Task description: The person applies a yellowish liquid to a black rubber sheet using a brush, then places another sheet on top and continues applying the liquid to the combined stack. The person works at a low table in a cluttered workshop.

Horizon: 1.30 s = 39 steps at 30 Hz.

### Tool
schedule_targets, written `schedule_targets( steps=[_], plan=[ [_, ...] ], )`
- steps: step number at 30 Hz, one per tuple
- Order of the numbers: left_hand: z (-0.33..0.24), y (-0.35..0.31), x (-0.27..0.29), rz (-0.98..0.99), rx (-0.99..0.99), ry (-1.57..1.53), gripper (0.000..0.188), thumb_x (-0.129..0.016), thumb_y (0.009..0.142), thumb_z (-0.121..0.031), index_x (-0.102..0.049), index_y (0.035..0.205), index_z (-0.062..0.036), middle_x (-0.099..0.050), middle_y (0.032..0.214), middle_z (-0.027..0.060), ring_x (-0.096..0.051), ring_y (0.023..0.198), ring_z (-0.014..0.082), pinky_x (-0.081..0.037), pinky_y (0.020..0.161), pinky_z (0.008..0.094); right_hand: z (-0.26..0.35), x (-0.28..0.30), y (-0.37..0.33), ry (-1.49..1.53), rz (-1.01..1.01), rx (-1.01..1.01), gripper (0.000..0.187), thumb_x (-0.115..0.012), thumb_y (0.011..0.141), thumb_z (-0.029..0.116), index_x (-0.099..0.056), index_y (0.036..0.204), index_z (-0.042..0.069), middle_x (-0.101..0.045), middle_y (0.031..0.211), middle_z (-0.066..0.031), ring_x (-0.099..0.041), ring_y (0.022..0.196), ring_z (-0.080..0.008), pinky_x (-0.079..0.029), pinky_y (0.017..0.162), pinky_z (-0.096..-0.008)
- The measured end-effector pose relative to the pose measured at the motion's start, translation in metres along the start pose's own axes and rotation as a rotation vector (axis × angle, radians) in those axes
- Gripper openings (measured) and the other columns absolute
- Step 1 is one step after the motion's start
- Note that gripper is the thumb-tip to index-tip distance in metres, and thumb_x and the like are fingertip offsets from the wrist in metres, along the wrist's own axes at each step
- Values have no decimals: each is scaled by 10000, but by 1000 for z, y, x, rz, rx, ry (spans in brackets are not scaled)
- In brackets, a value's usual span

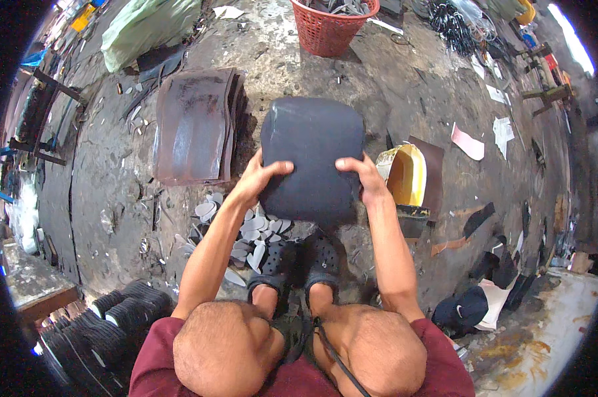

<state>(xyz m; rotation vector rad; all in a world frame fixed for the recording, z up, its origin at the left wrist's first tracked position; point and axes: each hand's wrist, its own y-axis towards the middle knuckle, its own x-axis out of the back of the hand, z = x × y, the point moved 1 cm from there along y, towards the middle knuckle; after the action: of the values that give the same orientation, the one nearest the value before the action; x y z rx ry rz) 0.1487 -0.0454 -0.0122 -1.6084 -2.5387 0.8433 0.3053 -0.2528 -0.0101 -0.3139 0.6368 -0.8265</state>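
Observation:
Between both hands I hold a stack of dark grey sheets [312, 132], roughly square with rounded corners, above the floor in front of my feet. My left hand [262, 173] grips its left edge, thumb lying on top and fingers hidden underneath. On the opposite edge my right hand [364, 173] has the same grip, its thumb pointing inward. How many layers the stack has is hard to make out. Just beyond my left wrist lies a pile of brown sheets [191, 126]. A cut-open yellow container [406, 175] sits close to my right hand.
Light grey oval cut pieces [262, 228] are scattered by my dark clogs [324, 255]. A red basket [332, 30] stands at the far side. Stacked black soles [123, 317] lie at lower left, a dark cap [459, 309] at lower right. A pale green bag [143, 33] rests far left.

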Motion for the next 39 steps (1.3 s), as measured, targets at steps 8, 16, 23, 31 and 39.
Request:
schedule_targets(
  steps=[8,16,23,31,39],
  plan=[
    [31,66,22,59,201,-14,906,-852,742,-287,-397,1437,73,-618,1266,231,-661,1082,310,-528,969,409,-59,39,72,38,-96,-143,678,-820,696,147,-545,1304,29,-636,1160,-145,-638,1049,-288,-530,917,-450],
    [50,37,28,35,247,227,1162,-848,741,-501,-226,1552,51,-402,1515,267,-463,1366,343,-379,1135,440,-75,34,7,-355,-115,-98,1099,-907,693,320,-266,1523,-8,-481,1437,-208,-504,1306,-325,-416,1082,-461],
    [86,29,33,-213,223,353,1161,-898,673,-529,-342,1518,42,-551,1395,240,-591,1223,304,-481,1024,401,-81,22,12,-332,-225,-144,1212,-936,645,260,-177,1559,20,-486,1437,-216,-513,1306,-338,-427,1078,-473],
    [86,-5,4,-620,-237,868,802,-862,682,-561,-693,1211,18,-638,1153,209,-640,1109,346,-501,967,427,-78,15,0,-726,-437,7,1200,-944,610,276,-224,1533,14,-475,1396,-249,-530,1268,-369,-451,1058,-477],
    [115,-38,-4,-669,55,-111,854,-803,780,-545,-532,1399,-22,-624,1220,139,-604,1121,298,-481,966,440,-35,-20,5,-1185,-500,353,901,-843,730,450,-425,1454,115,-542,1279,-157,-564,1199,-358,-484,963,-503]
  ],
)
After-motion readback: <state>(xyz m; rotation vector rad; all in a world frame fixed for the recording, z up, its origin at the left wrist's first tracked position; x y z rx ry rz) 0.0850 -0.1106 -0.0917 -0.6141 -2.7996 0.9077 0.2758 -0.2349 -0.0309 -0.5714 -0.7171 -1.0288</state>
